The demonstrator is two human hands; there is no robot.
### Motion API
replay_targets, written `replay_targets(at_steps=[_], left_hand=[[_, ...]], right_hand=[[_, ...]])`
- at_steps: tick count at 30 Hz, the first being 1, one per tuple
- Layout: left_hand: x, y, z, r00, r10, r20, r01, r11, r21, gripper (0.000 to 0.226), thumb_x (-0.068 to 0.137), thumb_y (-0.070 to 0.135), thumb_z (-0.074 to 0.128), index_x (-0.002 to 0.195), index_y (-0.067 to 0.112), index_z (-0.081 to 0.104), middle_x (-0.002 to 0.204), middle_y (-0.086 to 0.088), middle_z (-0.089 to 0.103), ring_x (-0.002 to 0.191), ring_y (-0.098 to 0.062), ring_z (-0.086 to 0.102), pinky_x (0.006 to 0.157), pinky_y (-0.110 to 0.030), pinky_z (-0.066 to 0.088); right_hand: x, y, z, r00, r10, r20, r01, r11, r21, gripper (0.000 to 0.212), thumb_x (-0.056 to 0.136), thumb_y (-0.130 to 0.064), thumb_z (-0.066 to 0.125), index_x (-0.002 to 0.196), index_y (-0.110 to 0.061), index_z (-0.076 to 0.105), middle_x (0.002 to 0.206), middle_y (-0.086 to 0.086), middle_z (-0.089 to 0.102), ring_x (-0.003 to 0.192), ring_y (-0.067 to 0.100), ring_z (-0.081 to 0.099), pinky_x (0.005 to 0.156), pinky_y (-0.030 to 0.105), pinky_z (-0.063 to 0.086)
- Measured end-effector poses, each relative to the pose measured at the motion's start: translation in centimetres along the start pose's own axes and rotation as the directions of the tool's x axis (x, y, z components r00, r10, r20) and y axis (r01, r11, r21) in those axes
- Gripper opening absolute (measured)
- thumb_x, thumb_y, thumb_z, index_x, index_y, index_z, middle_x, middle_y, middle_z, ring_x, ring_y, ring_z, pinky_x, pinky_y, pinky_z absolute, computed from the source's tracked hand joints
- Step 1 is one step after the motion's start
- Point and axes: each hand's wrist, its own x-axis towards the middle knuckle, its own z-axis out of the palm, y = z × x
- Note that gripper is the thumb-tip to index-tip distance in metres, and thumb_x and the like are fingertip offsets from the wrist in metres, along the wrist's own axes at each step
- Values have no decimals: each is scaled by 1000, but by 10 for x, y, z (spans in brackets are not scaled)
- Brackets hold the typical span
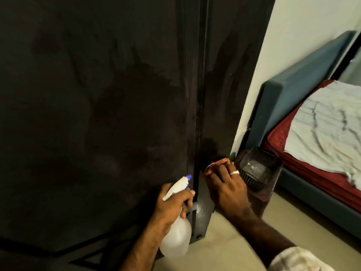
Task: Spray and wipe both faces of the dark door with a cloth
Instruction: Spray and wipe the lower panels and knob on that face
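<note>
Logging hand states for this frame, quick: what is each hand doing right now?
Left hand: closed around the spray bottle.
Right hand: fingers fairly straight, pressing the cloth against the dark door.

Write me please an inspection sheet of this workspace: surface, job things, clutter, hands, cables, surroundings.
Surface: dark door, streaky, with darker patches that look wet.
Job's things: spray bottle, white with blue nozzle; cloth, reddish, low against the dark panel right of the door edge.
Clutter: dark bin on the floor beside the cloth.
Hands: left hand grips the bottle; right hand presses the cloth.
Cables: nothing seen.
Surroundings: bed, white wall.
</note>
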Motion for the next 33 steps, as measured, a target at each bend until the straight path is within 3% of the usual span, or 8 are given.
replay_targets(at_steps=[3,6,12,16,18,21,27,33], left_hand=[[4,-1,-11,997,-12,72,11,1000,19,29,88,1,75,112,-4,59,70,-17,63,42,-19,42,46,-29,37],[9,-4,-28,992,-18,122,14,999,33,39,85,6,78,114,-8,57,68,-17,63,41,-21,40,47,-28,36],[9,-17,-48,976,-66,206,54,996,65,33,87,3,77,110,-6,56,65,-17,62,40,-22,39,46,-27,32],[6,-24,-52,947,-86,308,61,994,89,23,88,8,78,102,4,60,67,-15,64,42,-22,42,48,-29,36],[5,-24,-54,940,-74,334,49,995,84,18,89,7,77,97,7,61,66,-13,63,42,-21,41,48,-29,36],[9,-22,-58,940,-66,334,52,997,50,22,86,11,79,96,9,60,65,-13,63,42,-21,41,48,-28,35],[19,-21,-71,935,-88,344,63,994,84,43,70,30,80,106,14,61,69,-9,68,46,-21,45,49,-29,39],[20,-27,-67,932,-85,353,65,996,68,37,76,22,82,104,11,60,66,-11,66,43,-21,42,48,-29,35]], right_hand=[[-2,-4,-18,921,390,-1,-381,901,208,27,101,-50,66,110,-25,72,108,-2,67,95,22,64,76,40,55],[-14,-18,-21,725,645,242,-669,573,473,27,98,-57,71,107,-31,72,95,-11,76,86,10,75,75,41,62],[9,-28,-54,339,438,833,-837,-265,480,30,97,-21,74,108,7,75,97,27,79,80,36,79,73,41,66],[16,-25,-53,277,586,762,-951,52,306,27,88,-25,88,110,-14,76,83,3,82,78,21,80,78,39,67],[14,-39,-46,415,718,560,-909,352,223,37,87,-32,89,118,-24,71,86,-5,81,75,17,78,63,32,61],[-4,-54,-35,671,693,265,-666,720,-196,58,90,-57,78,138,-28,61,130,7,64,107,32,66,79,40,57],[-24,-53,-46,891,428,152,-394,895,-208,55,87,-36,88,134,-13,68,152,17,46,130,43,49,96,56,57],[-17,-36,-90,936,257,241,-278,959,61,44,94,-23,79,137,-20,70,151,8,48,126,28,57,92,44,62]])
